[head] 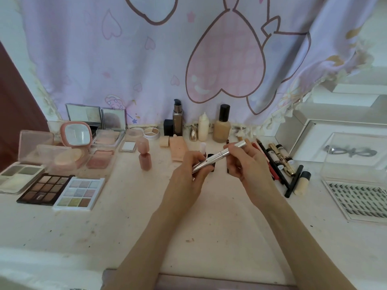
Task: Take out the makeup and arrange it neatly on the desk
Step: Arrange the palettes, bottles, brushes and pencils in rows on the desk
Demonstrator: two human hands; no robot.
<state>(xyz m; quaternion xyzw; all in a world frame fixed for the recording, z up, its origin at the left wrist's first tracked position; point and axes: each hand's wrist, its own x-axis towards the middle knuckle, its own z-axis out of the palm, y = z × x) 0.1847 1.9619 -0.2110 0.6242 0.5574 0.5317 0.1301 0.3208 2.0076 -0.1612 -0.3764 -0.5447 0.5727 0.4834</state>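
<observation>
A slim silver makeup tube is held slanted above the middle of the white desk. My left hand grips its lower end and my right hand grips its upper end. Open eyeshadow palettes and compacts lie at the left. Foundation bottles stand along the back. Pencils and small tubes lie in a row at the right. Small dark items under my hands are mostly hidden.
A lilac curtain with pink hearts hangs behind the desk. A clear box and a tray of false lashes sit at the right. A pink bottle stands left of centre.
</observation>
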